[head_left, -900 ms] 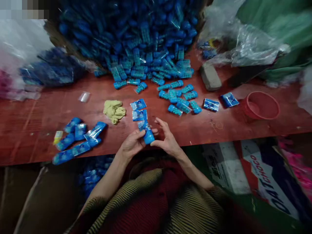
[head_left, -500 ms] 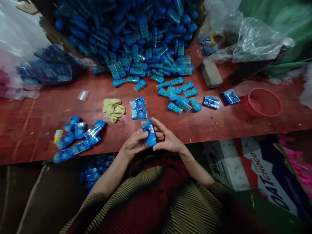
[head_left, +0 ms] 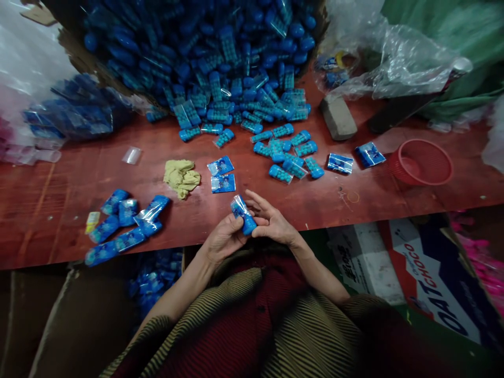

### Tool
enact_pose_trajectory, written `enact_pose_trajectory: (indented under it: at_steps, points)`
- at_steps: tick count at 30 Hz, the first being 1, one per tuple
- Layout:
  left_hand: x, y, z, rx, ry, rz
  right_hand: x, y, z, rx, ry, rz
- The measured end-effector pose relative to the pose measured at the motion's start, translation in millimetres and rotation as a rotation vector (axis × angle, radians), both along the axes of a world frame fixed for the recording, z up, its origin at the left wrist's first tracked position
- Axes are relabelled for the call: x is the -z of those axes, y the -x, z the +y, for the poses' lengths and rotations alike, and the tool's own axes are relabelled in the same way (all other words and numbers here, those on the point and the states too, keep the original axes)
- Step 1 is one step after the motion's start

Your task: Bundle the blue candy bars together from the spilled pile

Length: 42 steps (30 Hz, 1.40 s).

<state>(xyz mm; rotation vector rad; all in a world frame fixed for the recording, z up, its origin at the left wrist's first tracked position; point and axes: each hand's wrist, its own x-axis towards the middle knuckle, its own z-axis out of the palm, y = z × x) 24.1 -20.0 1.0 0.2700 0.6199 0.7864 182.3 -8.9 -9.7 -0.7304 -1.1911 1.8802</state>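
Observation:
My left hand (head_left: 222, 239) and my right hand (head_left: 273, 223) meet at the near edge of the red table (head_left: 51, 199), both gripping one small clear bag of blue pieces (head_left: 243, 214). The bag's open plastic top sticks up between my fingers. Just beyond it lie two flat blue printed cards (head_left: 221, 175). A group of filled bags (head_left: 126, 223) rests to my left. Loose blue packs (head_left: 289, 155) spill from a big blue heap (head_left: 212, 58) at the back.
A yellow cloth (head_left: 181, 177), a red basket (head_left: 423, 165), a grey block (head_left: 334, 116) and two more blue cards (head_left: 356, 159) lie on the table. Clear plastic sheeting (head_left: 397, 58) sits back right. Cardboard boxes (head_left: 425, 273) stand under the table's edge.
One blue card has left the table and gone into the bag with the blue pieces. My hands closed around the bag and turned it, staying at the table's near edge.

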Motion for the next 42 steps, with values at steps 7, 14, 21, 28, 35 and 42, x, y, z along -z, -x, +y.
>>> enact_pose_trajectory:
  at_steps: [7,14,21,28,35,42]
  points:
    - [-3.7,-3.8,-4.5,-0.044,-0.001,-0.003,2.9,1.5,-3.5,0.036,-0.011,-0.032]
    - [-6.7,-6.8,-6.3,-0.075,-0.02,-0.007,3.8,4.1,-7.5,0.102,-0.089,-0.074]
    - [-10.9,-15.9,-11.9,-0.161,-0.02,0.07,9.8,10.2,-10.8,0.204,-0.086,-0.075]
    - [-10.1,-13.1,-10.0,-0.166,0.022,0.046,1.7,5.6,-4.8,0.122,-0.041,-0.105]
    - [-4.1,-11.7,-7.7,-0.209,0.022,0.101,6.8,10.6,-3.3,0.133,-0.001,-0.101]
    - [-8.1,-8.7,-8.0,-0.255,-0.014,0.17,8.0,17.9,-0.9,0.077,-0.02,-0.105]
